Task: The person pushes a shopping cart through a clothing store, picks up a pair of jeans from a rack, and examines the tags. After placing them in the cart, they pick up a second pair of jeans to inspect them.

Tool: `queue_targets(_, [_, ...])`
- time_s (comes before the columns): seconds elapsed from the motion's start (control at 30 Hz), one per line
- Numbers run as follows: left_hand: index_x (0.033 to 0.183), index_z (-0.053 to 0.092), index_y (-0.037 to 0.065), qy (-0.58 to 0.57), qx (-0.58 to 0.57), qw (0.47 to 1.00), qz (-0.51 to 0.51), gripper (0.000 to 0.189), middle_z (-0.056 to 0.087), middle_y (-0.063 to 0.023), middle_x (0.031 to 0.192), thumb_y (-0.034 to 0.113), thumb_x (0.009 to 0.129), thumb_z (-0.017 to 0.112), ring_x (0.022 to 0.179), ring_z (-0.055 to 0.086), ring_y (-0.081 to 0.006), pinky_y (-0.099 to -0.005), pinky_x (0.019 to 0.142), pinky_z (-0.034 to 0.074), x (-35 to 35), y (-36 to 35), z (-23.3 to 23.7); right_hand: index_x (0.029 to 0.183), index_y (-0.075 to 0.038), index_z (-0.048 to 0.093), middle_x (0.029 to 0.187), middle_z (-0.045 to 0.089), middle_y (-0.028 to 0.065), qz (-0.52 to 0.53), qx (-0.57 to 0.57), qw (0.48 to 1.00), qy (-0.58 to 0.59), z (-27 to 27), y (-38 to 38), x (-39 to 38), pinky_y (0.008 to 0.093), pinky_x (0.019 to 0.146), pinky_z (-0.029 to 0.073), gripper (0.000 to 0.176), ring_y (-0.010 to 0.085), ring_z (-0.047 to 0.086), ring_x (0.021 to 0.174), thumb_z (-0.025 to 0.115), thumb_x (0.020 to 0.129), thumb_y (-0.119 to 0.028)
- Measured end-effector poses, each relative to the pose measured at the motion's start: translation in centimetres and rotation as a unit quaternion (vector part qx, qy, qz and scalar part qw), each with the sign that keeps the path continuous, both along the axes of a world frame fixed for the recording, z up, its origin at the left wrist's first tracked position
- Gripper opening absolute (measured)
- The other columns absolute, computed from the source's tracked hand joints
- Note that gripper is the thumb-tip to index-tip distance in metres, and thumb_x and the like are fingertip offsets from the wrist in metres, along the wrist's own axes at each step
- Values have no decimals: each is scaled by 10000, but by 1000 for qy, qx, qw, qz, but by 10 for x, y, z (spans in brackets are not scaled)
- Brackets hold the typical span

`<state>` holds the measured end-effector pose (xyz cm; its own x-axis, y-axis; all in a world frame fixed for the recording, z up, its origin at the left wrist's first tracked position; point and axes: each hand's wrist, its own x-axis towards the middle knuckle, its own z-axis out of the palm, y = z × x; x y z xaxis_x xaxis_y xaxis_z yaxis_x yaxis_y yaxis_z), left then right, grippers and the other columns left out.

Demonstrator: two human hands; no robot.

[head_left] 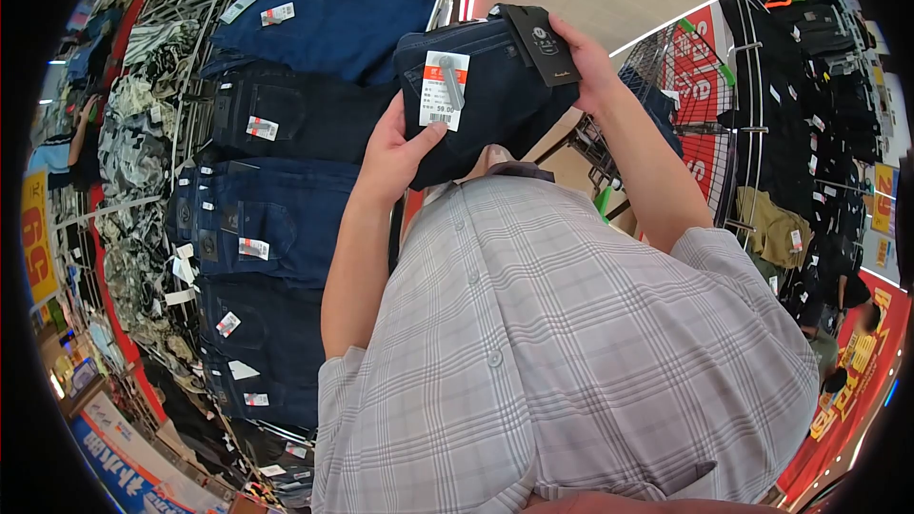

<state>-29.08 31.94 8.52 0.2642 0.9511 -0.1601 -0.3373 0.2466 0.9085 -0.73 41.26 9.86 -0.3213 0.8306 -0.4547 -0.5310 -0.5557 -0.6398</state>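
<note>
A folded pair of dark navy jeans (486, 76) is held up in front of my chest between both hands. My left hand (392, 154) grips its left edge, the thumb lying on the lower end of a white and red price tag (444, 92) with a grey security tag across it. My right hand (588, 67) is closed on the upper right edge, beside a black brand tag (541, 44) that hangs over the denim. Some of the fingers of both hands are hidden behind the jeans.
Folded jeans (271, 214) lie in stacks on a metal rack to my left, with camouflage clothes (133, 152) beyond. A wire shopping cart (681, 95) stands to the right near a red sale sign (706, 71). Dark garments hang farther right, where people (833, 352) are partly visible.
</note>
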Motion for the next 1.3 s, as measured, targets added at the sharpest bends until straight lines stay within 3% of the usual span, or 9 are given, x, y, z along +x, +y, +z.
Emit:
queue_targets(0.47, [1448,436,-12,-13,2,1000,-3,593,610,-95,1314,-52,894,643,1203,594,-173,-325,1055,455,3,-3,6,1197,-3,632,1080,724,127,7,4,1000,6,4,1,0,330,852,598,369,198,722,928,497,1053,-315])
queue_targets(0.53, [1448,437,-11,-8,8,1000,-8,595,611,-93,1312,-56,890,642,1202,595,-171,-322,1058,452,2,-3,7,1136,7,648,1011,738,137,-14,-6,1000,13,6,1,-1,334,787,617,376,211,737,851,535,1035,-336])
queue_targets(0.67, [1457,425,-12,-6,7,1000,-13,662,600,-92,1328,-107,831,617,1221,583,-172,-323,1069,442,0,-4,5,1192,-4,633,1076,725,122,11,6,1000,21,-2,4,3,330,849,598,374,198,722,920,498,1053,-323])
queue_targets(0.77, [1464,415,-13,-17,14,1000,-16,704,593,-91,1337,-129,794,596,1233,575,-175,-324,1075,435,-1,-4,3,1132,6,647,1017,738,137,-16,-1,1000,10,2,3,-1,331,786,617,373,209,737,854,536,1034,-336])
queue_targets(1.3, [1473,403,-16,-9,5,1000,-14,726,588,-94,1340,-134,782,590,1239,570,-178,-320,1076,429,-1,-4,3,1218,18,621,1112,722,149,-9,-7,1000,3,-3,4,0,344,888,589,483,224,725,953,455,1058,-405])
